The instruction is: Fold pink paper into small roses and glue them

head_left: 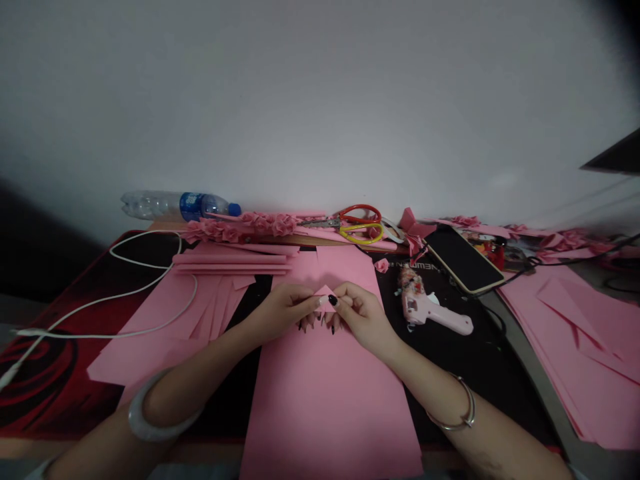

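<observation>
Between my two hands is a small folded piece of pink paper [325, 292], its pointed tip facing away from me. My left hand [287, 308] pinches its left side with the thumb on top. My right hand [361, 313] pinches the right side, its dark-nailed thumb pressing on the paper. The other fingertips curl underneath, partly hidden. Both hands are above a large sheet of pink paper [333, 407] lying on the dark desk mat. A small pink paper rose [382, 265] lies beyond my right hand.
Right of my hands lie a pink glue gun [437, 312] and a phone [465, 259]. Scissors [360, 223], paper roses [270, 223] and a plastic bottle [200, 205] line the wall. Rolled paper tubes [233, 264], a white cable [145, 333] and paper stacks [575, 347] flank the sheet.
</observation>
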Motion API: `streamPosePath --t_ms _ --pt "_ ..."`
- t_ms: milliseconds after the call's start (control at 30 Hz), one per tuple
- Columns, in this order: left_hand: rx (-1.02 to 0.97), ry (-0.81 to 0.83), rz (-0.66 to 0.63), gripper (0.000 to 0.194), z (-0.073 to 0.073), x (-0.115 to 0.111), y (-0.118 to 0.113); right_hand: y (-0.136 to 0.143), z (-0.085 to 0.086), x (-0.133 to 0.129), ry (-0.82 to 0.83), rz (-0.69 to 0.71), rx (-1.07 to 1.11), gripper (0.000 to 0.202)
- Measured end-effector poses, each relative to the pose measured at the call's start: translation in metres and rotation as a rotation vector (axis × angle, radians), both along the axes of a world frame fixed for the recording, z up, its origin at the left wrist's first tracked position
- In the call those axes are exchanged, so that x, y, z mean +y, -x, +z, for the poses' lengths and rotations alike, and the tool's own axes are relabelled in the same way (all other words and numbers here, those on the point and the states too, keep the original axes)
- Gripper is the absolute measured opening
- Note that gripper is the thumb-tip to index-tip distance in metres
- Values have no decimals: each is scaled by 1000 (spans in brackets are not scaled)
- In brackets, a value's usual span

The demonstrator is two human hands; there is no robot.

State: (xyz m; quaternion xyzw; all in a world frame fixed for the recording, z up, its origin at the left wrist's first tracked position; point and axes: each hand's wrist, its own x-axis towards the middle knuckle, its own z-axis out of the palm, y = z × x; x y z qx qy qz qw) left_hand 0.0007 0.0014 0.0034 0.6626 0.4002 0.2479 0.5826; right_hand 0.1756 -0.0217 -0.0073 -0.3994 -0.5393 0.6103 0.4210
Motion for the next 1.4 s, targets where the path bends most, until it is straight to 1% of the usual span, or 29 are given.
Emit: streamPosePath --t_ms 400,600,967,1100,1200,1400 --pt "5 -13 -42 37 2 1 2 0 -2 1 7 14 22 18" --pt "51 -34 -66 35 3 3 3 0 -1 1 8 10 -2 18" --pt "71 79 -90 25 2 3 5 0 -2 0 38 -16 9 16" --pt "11 66 -97 27 3 4 5 0 1 0 13 -12 -45 16" --pt "-38 89 -110 31 4 4 4 0 3 -1 -23 3 -91 16" --pt "-8 105 -79 28 4 4 3 0 2 -3 -53 -4 -146 15"
